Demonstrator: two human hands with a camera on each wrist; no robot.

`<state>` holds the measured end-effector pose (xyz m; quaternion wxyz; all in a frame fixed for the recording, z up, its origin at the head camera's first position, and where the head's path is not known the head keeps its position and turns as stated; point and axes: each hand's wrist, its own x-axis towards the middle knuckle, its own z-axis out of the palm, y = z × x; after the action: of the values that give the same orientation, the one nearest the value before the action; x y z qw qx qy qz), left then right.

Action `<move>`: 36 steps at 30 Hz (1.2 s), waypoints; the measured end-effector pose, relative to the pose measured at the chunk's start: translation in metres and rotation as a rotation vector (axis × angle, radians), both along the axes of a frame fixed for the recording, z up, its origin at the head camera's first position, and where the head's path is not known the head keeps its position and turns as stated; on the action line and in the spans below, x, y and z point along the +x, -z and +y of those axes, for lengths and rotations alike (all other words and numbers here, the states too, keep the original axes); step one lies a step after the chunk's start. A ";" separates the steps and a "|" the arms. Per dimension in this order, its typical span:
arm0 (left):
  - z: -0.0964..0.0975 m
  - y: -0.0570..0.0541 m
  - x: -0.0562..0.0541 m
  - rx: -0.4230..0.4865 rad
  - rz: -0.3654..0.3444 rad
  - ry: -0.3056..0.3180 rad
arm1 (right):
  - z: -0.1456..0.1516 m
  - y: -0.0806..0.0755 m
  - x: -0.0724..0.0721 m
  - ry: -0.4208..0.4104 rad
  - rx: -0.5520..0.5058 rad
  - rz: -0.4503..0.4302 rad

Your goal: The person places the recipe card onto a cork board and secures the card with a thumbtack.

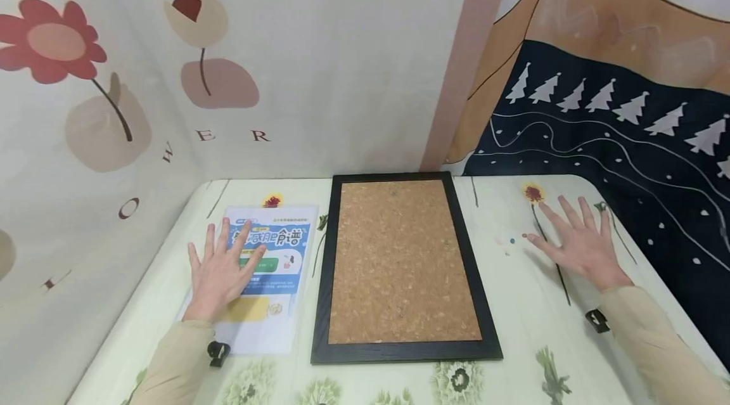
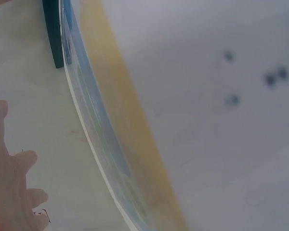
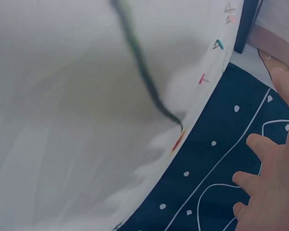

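Observation:
My left hand [image 1: 219, 272] is spread flat over a printed paper sheet [image 1: 279, 335] with blue, green and yellow blocks and Chinese lettering. In the left wrist view its fingers [image 2: 24, 161] show at the lower left, beside the sheet's yellow band [image 2: 120, 86]. On the right, my other hand [image 1: 587, 253] hovers palm down with fingers apart, holding nothing. Just left of its thumb lie several tiny coloured pins, among them a teal pin [image 3: 218, 44] and a red pin [image 3: 203, 78]. Between the hands lies a cork board [image 1: 399, 265] in a black frame [image 1: 407, 352].
The table [image 1: 513, 322] has a pale cloth printed with flowers. A white curtain [image 1: 342, 63] with flower prints hangs behind and to the left. At the right, a dark blue cloth [image 1: 604, 139] with white trees drops past the table's edge. Dark bands circle both wrists.

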<state>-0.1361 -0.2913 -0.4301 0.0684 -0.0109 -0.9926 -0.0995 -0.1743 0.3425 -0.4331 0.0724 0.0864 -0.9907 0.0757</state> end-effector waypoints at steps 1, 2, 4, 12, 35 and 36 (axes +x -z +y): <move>0.000 0.001 0.001 0.002 -0.004 0.000 | 0.000 0.001 0.001 0.002 0.002 -0.004; 0.000 0.001 0.002 0.006 -0.007 0.002 | 0.000 0.001 0.002 0.003 0.001 -0.005; 0.000 0.002 0.003 0.012 -0.006 0.005 | 0.001 0.002 0.002 0.006 -0.006 -0.004; 0.001 -0.002 -0.003 0.040 0.002 0.009 | -0.002 0.000 -0.003 -0.001 -0.028 -0.007; -0.003 0.005 0.000 0.043 -0.049 0.001 | -0.020 0.000 0.001 -0.025 -0.079 -0.050; -0.005 0.005 -0.001 0.040 -0.057 -0.003 | -0.021 0.000 0.001 -0.028 -0.084 -0.049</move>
<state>-0.1369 -0.2958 -0.4356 0.0406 -0.0054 -0.9920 -0.1193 -0.1731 0.3211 -0.4335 0.0508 0.0954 -0.9868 0.1205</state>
